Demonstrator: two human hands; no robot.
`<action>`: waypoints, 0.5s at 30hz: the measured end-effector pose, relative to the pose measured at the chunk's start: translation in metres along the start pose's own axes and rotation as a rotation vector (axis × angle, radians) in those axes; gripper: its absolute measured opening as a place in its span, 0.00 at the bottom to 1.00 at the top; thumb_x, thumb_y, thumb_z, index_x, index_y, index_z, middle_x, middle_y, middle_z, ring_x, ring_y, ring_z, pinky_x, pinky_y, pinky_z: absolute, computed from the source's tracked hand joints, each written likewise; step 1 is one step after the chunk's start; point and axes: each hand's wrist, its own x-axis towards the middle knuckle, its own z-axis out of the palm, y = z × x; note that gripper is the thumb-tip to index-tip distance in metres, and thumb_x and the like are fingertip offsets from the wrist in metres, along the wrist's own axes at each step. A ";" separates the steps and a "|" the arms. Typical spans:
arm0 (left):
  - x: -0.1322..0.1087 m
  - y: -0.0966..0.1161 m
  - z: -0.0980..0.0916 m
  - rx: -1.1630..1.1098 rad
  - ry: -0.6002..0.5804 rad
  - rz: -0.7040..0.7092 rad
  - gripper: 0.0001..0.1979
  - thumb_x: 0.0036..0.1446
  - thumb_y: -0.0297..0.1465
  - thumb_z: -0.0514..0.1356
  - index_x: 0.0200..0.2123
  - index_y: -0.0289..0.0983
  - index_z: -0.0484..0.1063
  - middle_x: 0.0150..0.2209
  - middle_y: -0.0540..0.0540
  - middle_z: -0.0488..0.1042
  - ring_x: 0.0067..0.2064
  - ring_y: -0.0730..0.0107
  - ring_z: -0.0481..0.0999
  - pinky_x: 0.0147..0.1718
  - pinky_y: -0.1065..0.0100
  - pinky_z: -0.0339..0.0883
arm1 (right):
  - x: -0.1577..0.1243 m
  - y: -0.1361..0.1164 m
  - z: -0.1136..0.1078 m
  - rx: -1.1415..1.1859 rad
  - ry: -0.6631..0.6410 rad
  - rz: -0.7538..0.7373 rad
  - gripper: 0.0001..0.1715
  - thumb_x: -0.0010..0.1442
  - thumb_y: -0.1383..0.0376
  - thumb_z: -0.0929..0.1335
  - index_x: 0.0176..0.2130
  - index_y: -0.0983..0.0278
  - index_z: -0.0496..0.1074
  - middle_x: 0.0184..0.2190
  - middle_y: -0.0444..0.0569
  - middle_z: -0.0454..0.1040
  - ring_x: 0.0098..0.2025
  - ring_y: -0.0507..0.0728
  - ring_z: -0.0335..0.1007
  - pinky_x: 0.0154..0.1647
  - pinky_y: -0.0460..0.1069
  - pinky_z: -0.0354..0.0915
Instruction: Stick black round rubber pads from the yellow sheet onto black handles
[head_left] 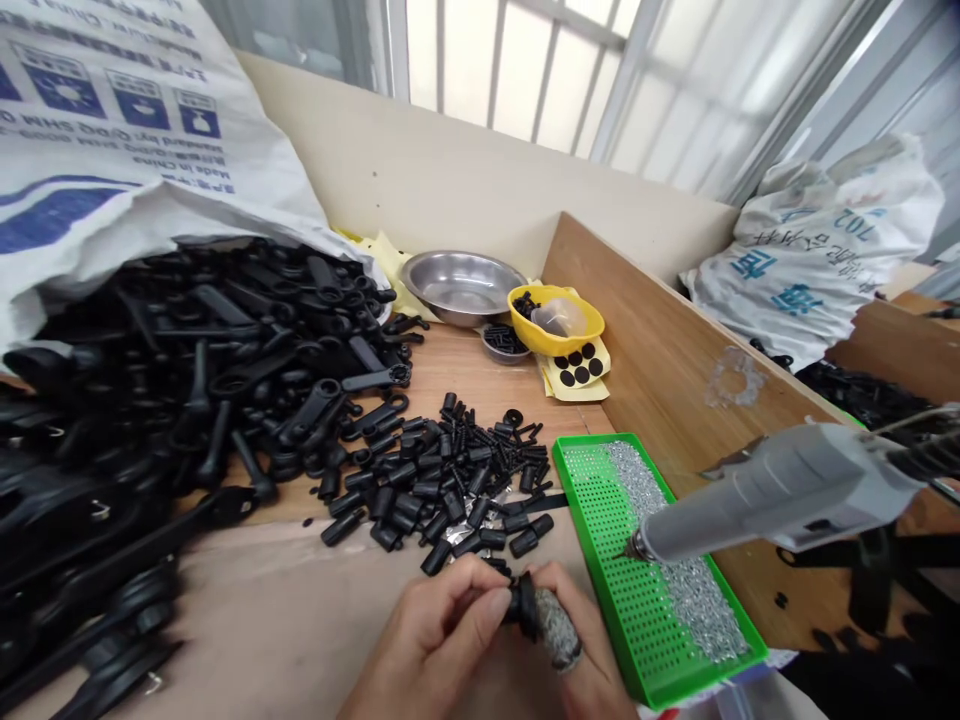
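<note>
My left hand (442, 635) pinches a small black plastic part (523, 606) between thumb and fingertips. On its other side, my right hand (589, 640) grips the same part, with a worn grey cover (556, 628) around one finger. Fingers hide much of the part, so its full shape cannot be made out. Just beyond both hands lies a loose pile of black plastic sleeves (420, 480) and thin black pieces. To the right of my right hand is a green perforated tray (600, 530) with many small silvery metal pieces (697, 600).
A grey power screwdriver (765, 500) hangs over the tray. Black crank-like arms (262, 330) spill from a white sack (150, 120) at left. Behind are a steel bowl (457, 285), a yellow basket (570, 335) and a wooden partition (645, 320).
</note>
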 end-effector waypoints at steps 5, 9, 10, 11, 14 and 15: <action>-0.002 0.002 0.002 0.330 0.044 0.361 0.10 0.63 0.31 0.50 0.33 0.40 0.70 0.26 0.52 0.73 0.29 0.73 0.71 0.31 0.75 0.62 | 0.002 0.011 0.006 0.185 0.050 0.089 0.19 0.59 0.52 0.66 0.26 0.64 0.65 0.21 0.39 0.61 0.25 0.49 0.58 0.25 0.43 0.57; 0.001 -0.013 0.002 0.630 0.161 0.786 0.11 0.64 0.27 0.47 0.41 0.40 0.69 0.33 0.46 0.74 0.33 0.70 0.72 0.33 0.74 0.64 | 0.004 0.024 0.006 0.161 0.074 0.056 0.14 0.64 0.58 0.64 0.40 0.67 0.70 0.35 0.46 0.72 0.33 0.53 0.70 0.33 0.49 0.68; 0.002 -0.016 0.001 0.670 0.178 0.850 0.11 0.64 0.27 0.47 0.43 0.39 0.68 0.34 0.45 0.74 0.33 0.70 0.71 0.33 0.74 0.65 | 0.004 0.026 0.006 0.156 0.079 0.045 0.14 0.64 0.59 0.64 0.44 0.66 0.69 0.41 0.49 0.72 0.37 0.54 0.71 0.36 0.51 0.69; 0.003 -0.017 0.001 0.684 0.184 0.881 0.11 0.64 0.28 0.47 0.44 0.39 0.68 0.35 0.45 0.74 0.33 0.70 0.72 0.34 0.74 0.65 | 0.004 0.028 0.006 0.154 0.082 0.037 0.15 0.64 0.60 0.64 0.47 0.66 0.68 0.44 0.50 0.71 0.40 0.55 0.71 0.39 0.53 0.70; 0.003 -0.015 0.002 0.614 0.189 0.814 0.11 0.63 0.25 0.47 0.44 0.40 0.67 0.37 0.45 0.74 0.36 0.69 0.72 0.38 0.74 0.66 | 0.005 0.033 0.012 0.148 0.088 0.016 0.14 0.64 0.60 0.64 0.47 0.65 0.68 0.43 0.49 0.72 0.38 0.55 0.71 0.38 0.52 0.70; 0.003 -0.013 0.002 0.564 0.192 0.769 0.11 0.63 0.24 0.48 0.44 0.40 0.67 0.37 0.46 0.73 0.38 0.70 0.73 0.39 0.75 0.66 | 0.006 0.034 0.015 0.146 0.089 0.009 0.15 0.64 0.58 0.63 0.45 0.66 0.69 0.39 0.48 0.72 0.35 0.53 0.71 0.34 0.50 0.70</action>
